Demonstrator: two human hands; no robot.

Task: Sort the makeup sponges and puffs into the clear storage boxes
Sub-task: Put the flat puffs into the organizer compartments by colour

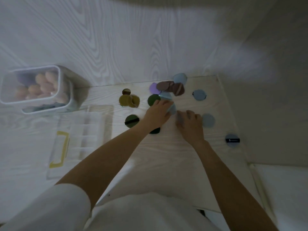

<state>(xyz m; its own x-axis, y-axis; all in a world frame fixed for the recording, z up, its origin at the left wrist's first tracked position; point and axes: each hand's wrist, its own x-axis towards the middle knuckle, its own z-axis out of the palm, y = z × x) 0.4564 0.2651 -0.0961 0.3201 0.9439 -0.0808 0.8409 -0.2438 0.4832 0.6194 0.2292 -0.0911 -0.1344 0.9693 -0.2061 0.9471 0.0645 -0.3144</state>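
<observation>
Blue puffs point(171, 108) gathered: left hand point(156, 112) grips some, right hand point(190, 123) curls beside them; divided box point(86, 130), left of them, likely next.

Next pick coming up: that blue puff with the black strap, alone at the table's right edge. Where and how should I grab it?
Pinch the blue puff by its round rim, coming straight down from above with the right hand, the nearer one. It lies flat, strap up, clear of other puffs, so both rim sides look open. Hooking a finger under the strap might also work, but blur hides any slack.

Pale wood-grain table point(166, 155), white wood-grain wall point(116, 39), dim light
</observation>
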